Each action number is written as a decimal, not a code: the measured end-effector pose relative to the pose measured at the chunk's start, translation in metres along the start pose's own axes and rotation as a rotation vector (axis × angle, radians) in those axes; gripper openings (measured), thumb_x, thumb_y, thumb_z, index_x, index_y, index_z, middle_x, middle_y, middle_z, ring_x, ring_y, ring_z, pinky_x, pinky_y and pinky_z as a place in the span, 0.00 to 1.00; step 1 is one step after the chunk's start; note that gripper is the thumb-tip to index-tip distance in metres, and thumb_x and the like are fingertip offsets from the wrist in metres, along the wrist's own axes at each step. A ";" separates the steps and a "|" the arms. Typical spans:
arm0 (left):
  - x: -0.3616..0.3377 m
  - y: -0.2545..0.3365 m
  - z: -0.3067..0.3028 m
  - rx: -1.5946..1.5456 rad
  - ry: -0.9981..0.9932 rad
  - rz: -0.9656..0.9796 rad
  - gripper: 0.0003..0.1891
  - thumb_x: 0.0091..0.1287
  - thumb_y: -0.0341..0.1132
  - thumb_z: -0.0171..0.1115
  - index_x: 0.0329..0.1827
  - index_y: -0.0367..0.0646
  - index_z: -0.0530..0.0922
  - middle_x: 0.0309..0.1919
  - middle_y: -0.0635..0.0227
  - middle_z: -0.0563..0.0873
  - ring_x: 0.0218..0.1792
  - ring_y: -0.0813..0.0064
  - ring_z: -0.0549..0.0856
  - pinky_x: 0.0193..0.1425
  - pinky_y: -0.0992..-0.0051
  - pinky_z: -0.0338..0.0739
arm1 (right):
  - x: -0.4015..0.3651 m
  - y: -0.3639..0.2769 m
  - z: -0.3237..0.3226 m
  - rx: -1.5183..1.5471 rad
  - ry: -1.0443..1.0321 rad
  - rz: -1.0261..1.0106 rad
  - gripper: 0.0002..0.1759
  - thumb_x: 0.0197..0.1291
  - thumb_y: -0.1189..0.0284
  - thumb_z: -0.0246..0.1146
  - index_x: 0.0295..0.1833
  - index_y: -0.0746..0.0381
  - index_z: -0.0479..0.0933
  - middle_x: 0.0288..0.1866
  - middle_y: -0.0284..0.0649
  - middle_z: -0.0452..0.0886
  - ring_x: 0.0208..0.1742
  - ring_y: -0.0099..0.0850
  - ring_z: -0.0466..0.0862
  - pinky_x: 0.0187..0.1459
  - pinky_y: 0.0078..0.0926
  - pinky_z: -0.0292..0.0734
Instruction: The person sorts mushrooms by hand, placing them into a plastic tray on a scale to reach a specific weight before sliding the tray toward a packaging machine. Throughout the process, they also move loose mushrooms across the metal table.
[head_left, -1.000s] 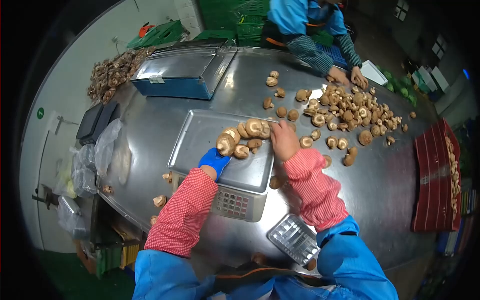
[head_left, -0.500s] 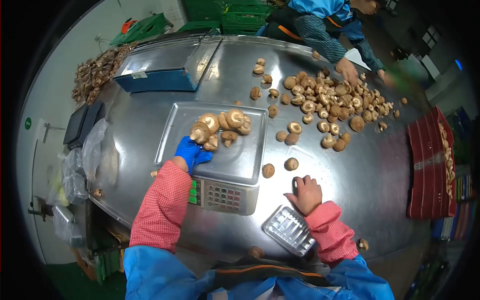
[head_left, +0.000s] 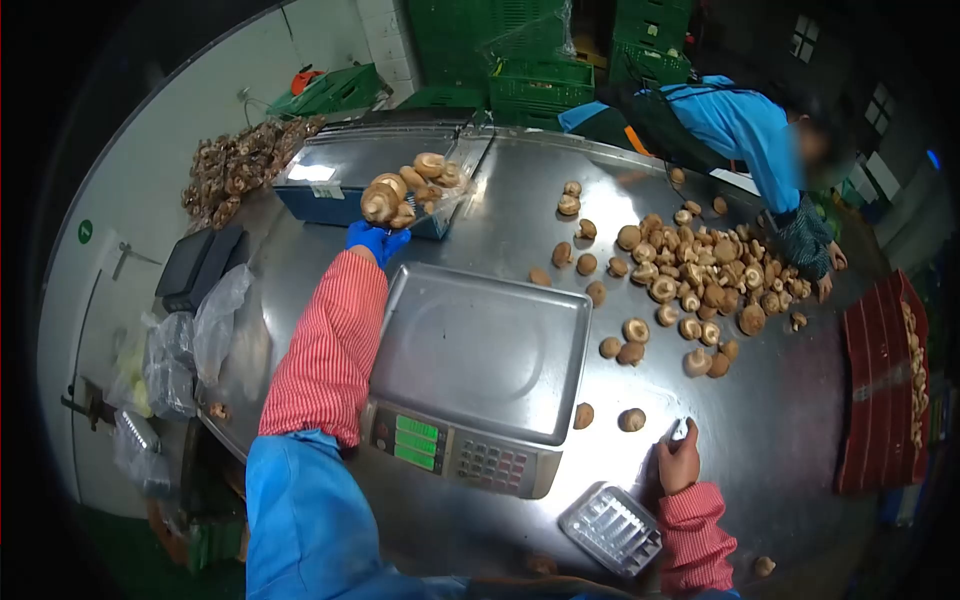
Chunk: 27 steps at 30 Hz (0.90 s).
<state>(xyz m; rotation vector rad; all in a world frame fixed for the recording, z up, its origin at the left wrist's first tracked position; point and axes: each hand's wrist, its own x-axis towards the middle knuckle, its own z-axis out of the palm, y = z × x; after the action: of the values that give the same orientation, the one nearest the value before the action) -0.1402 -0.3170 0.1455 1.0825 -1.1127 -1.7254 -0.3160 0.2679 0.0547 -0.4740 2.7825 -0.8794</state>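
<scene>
My left hand (head_left: 376, 240), in a blue glove, is closed on the near end of a clear plastic tray (head_left: 462, 196) heaped with brown shiitake mushrooms (head_left: 382, 200). It holds the tray up beyond the scale, in front of the blue-fronted steel machine (head_left: 335, 203). The scale (head_left: 478, 350) has a bare metal platform and lit green displays. My bare right hand (head_left: 680, 462) is closed around a small object with a whitish tip, too small to name. An upside-down or bare clear tray (head_left: 612, 530) lies just left of my right wrist.
A large pile of mushrooms (head_left: 715, 265) covers the table's right rear, with loose ones nearer the scale. A co-worker (head_left: 740, 140) leans over its far side. At right stands a red crate (head_left: 872, 390); at left are plastic bags (head_left: 220, 315) and bagged mushrooms (head_left: 235, 170).
My left hand has lifted the mushroom tray off the scale and carried it forward toward the machine. The view has shifted. The co-worker's arm has moved to the pile's right side.
</scene>
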 end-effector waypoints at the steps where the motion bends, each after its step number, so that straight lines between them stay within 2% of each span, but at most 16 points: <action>1: 0.016 0.005 -0.005 0.510 -0.025 0.229 0.15 0.62 0.30 0.62 0.51 0.33 0.78 0.41 0.54 0.85 0.41 0.60 0.87 0.43 0.66 0.86 | 0.004 0.009 0.008 0.063 0.003 0.015 0.33 0.54 0.71 0.62 0.66 0.65 0.62 0.27 0.46 0.80 0.29 0.42 0.82 0.34 0.36 0.77; 3: 0.046 0.012 -0.016 1.528 -0.060 0.688 0.18 0.62 0.41 0.67 0.48 0.37 0.81 0.40 0.58 0.87 0.43 0.63 0.87 0.47 0.68 0.84 | 0.011 0.024 0.021 0.185 0.006 0.048 0.30 0.54 0.72 0.61 0.64 0.65 0.65 0.28 0.46 0.79 0.28 0.40 0.81 0.33 0.34 0.76; 4: 0.060 0.011 -0.015 1.573 -0.047 0.672 0.18 0.63 0.48 0.63 0.44 0.41 0.83 0.40 0.58 0.87 0.44 0.62 0.86 0.50 0.67 0.82 | 0.013 0.027 0.024 0.215 0.026 0.071 0.23 0.54 0.74 0.61 0.57 0.66 0.71 0.29 0.42 0.79 0.27 0.32 0.79 0.32 0.29 0.75; 5: 0.074 0.011 -0.014 1.618 -0.034 0.655 0.21 0.64 0.55 0.60 0.39 0.45 0.85 0.40 0.58 0.87 0.44 0.60 0.85 0.53 0.66 0.79 | 0.016 0.031 0.025 0.326 -0.009 0.110 0.21 0.54 0.74 0.61 0.55 0.66 0.72 0.29 0.41 0.80 0.27 0.29 0.79 0.32 0.27 0.74; 6: 0.082 0.012 -0.010 1.638 -0.055 0.559 0.21 0.62 0.53 0.63 0.45 0.44 0.83 0.41 0.59 0.87 0.44 0.61 0.86 0.51 0.66 0.81 | 0.019 0.031 0.023 0.436 -0.045 0.150 0.18 0.54 0.75 0.61 0.52 0.67 0.74 0.30 0.40 0.80 0.28 0.27 0.78 0.32 0.26 0.74; 8: 0.099 0.004 -0.004 1.026 -0.090 0.291 0.23 0.61 0.50 0.66 0.52 0.43 0.79 0.41 0.58 0.86 0.43 0.60 0.86 0.47 0.64 0.83 | 0.024 0.033 0.022 0.653 -0.098 0.188 0.10 0.55 0.77 0.59 0.43 0.68 0.77 0.30 0.35 0.80 0.29 0.20 0.76 0.31 0.21 0.71; 10: 0.122 -0.023 -0.005 -0.230 -0.082 -0.061 0.24 0.62 0.49 0.65 0.56 0.45 0.75 0.42 0.56 0.84 0.42 0.57 0.85 0.42 0.59 0.83 | 0.027 0.025 0.017 0.628 -0.132 0.179 0.06 0.56 0.78 0.57 0.39 0.67 0.76 0.28 0.33 0.78 0.27 0.19 0.73 0.29 0.19 0.68; 11: 0.120 -0.026 -0.002 -0.171 0.014 -0.084 0.23 0.63 0.47 0.65 0.57 0.46 0.74 0.41 0.57 0.82 0.41 0.57 0.85 0.40 0.60 0.83 | 0.030 0.020 0.015 0.619 -0.148 0.172 0.05 0.57 0.78 0.55 0.36 0.67 0.76 0.26 0.32 0.76 0.27 0.19 0.72 0.28 0.18 0.67; 13: 0.071 -0.018 0.027 -0.040 0.190 -0.134 0.23 0.65 0.45 0.64 0.58 0.46 0.71 0.41 0.57 0.80 0.38 0.57 0.84 0.36 0.60 0.83 | 0.032 0.009 0.009 0.523 -0.136 0.114 0.07 0.59 0.75 0.56 0.36 0.68 0.76 0.26 0.39 0.78 0.26 0.25 0.75 0.30 0.24 0.71; 14: 0.053 -0.024 0.036 0.068 0.208 -0.084 0.19 0.66 0.42 0.63 0.55 0.44 0.72 0.37 0.62 0.80 0.35 0.66 0.83 0.35 0.67 0.82 | 0.030 0.006 0.003 0.473 -0.119 0.101 0.08 0.59 0.73 0.57 0.36 0.68 0.75 0.25 0.42 0.79 0.26 0.28 0.77 0.31 0.27 0.73; 16: 0.005 -0.044 0.066 0.239 -0.008 0.045 0.18 0.65 0.41 0.64 0.54 0.45 0.73 0.34 0.65 0.80 0.33 0.71 0.82 0.36 0.70 0.81 | 0.029 0.000 -0.007 0.063 0.044 -0.136 0.10 0.60 0.70 0.54 0.32 0.67 0.71 0.27 0.58 0.76 0.28 0.53 0.78 0.33 0.43 0.74; 17: -0.020 -0.055 0.083 0.316 -0.128 0.111 0.18 0.65 0.40 0.64 0.53 0.45 0.73 0.33 0.66 0.80 0.32 0.73 0.81 0.36 0.71 0.81 | 0.027 -0.008 -0.018 -0.049 0.021 -0.138 0.08 0.60 0.71 0.54 0.34 0.66 0.70 0.27 0.56 0.77 0.31 0.56 0.78 0.34 0.48 0.73; 19: -0.076 -0.081 0.127 0.428 -0.535 0.212 0.19 0.62 0.38 0.68 0.53 0.46 0.73 0.31 0.69 0.80 0.31 0.78 0.81 0.37 0.75 0.80 | 0.021 -0.019 -0.037 -0.143 0.072 -0.248 0.06 0.61 0.72 0.55 0.38 0.65 0.70 0.26 0.54 0.78 0.30 0.55 0.79 0.34 0.48 0.74; 21: -0.139 -0.095 0.174 0.600 -0.865 0.162 0.23 0.58 0.36 0.71 0.55 0.45 0.72 0.35 0.68 0.80 0.36 0.77 0.80 0.44 0.75 0.80 | 0.019 -0.025 -0.063 -0.166 0.086 -0.197 0.06 0.62 0.73 0.53 0.41 0.64 0.71 0.25 0.54 0.79 0.29 0.53 0.80 0.33 0.48 0.74; 23: -0.173 -0.126 0.210 0.907 -1.083 0.268 0.37 0.53 0.42 0.75 0.65 0.47 0.66 0.48 0.59 0.80 0.49 0.66 0.81 0.56 0.68 0.77 | 0.023 -0.008 -0.086 -0.092 0.185 -0.113 0.08 0.62 0.74 0.53 0.46 0.61 0.71 0.24 0.53 0.79 0.27 0.52 0.81 0.31 0.48 0.74; 27: -0.198 -0.155 0.273 1.483 -1.121 0.325 0.61 0.39 0.55 0.80 0.75 0.48 0.51 0.64 0.50 0.71 0.65 0.53 0.71 0.69 0.63 0.66 | 0.047 0.082 -0.133 -0.027 0.381 0.097 0.09 0.64 0.72 0.51 0.49 0.60 0.70 0.24 0.55 0.79 0.28 0.54 0.81 0.30 0.49 0.73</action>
<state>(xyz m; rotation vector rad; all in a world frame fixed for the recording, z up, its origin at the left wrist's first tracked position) -0.3584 -0.0186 0.1137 0.4047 -3.2951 -0.9451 -0.4149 0.3842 0.1105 -0.1866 3.1290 -1.0015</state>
